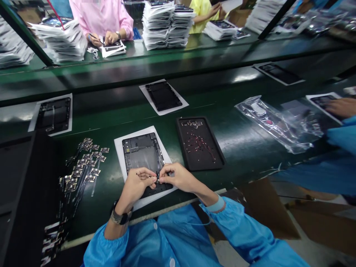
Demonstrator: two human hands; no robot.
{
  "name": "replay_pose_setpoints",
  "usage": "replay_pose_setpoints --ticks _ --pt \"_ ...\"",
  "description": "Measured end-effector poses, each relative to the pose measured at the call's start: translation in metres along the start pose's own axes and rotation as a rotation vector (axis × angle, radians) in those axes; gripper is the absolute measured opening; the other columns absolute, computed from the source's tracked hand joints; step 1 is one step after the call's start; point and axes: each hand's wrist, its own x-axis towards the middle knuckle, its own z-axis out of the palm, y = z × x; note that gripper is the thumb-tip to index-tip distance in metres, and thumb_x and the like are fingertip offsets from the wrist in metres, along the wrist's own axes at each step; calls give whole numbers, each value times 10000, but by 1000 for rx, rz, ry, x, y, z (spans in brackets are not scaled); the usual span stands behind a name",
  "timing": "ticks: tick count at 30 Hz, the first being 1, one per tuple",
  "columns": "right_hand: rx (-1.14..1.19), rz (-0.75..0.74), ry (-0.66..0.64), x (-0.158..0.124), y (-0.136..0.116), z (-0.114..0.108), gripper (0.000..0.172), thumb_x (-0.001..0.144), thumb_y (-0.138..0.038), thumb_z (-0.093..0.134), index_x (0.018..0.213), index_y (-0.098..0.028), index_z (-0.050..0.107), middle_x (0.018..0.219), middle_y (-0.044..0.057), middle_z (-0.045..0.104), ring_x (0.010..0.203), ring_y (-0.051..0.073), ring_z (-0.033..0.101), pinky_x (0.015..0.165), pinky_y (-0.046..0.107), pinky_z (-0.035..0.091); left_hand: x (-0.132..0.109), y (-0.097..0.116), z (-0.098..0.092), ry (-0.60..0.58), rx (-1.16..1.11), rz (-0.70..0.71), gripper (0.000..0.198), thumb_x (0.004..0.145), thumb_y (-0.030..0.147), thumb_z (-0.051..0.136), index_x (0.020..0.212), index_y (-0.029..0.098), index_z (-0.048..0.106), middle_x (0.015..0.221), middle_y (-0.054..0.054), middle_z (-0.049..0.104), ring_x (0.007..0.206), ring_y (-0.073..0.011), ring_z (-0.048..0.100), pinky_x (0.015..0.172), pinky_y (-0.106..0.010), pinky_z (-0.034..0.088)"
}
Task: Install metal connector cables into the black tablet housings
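A black tablet back frame (143, 154) lies on a white sheet (120, 148) at the near edge of the green bench. My left hand (137, 183) and my right hand (178, 177) meet over its lower right corner. Both pinch a small part against the frame; it is too small to name. A thin flex strip runs up the frame's right side from my fingertips. My left wrist wears a watch.
Several small flex-cable boards (83, 163) lie spread to the left. A black tray (199, 142) with tiny red bits sits to the right, then a clear plastic bag (274, 122). More frames on sheets ride the belt (162, 96). Other people work across and at right.
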Motion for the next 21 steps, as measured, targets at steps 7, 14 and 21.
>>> replay_pose_setpoints --ticks 7,14,21 --pt "5 5 -3 0 1 -1 92 751 -236 692 706 -156 688 690 15 650 682 149 573 665 263 432 1 1 4 12 16 9 193 632 269 726 735 114 674 569 -63 678 539 -169 630 570 -260 491" --pt "-144 -78 -41 -1 -21 -29 169 777 -258 683 922 -179 716 885 52 718 809 184 617 748 303 466 -12 11 -5 164 431 166 86 700 236 658 669 177 711 693 -57 689 652 -197 605 630 -282 441" --pt "-339 -183 139 16 -70 -100 233 873 -355 565 911 -181 715 898 56 734 825 201 655 725 314 478 28 47 -57 365 866 424 110 771 233 640 843 221 722 935 -92 700 979 -275 586 880 -350 418"
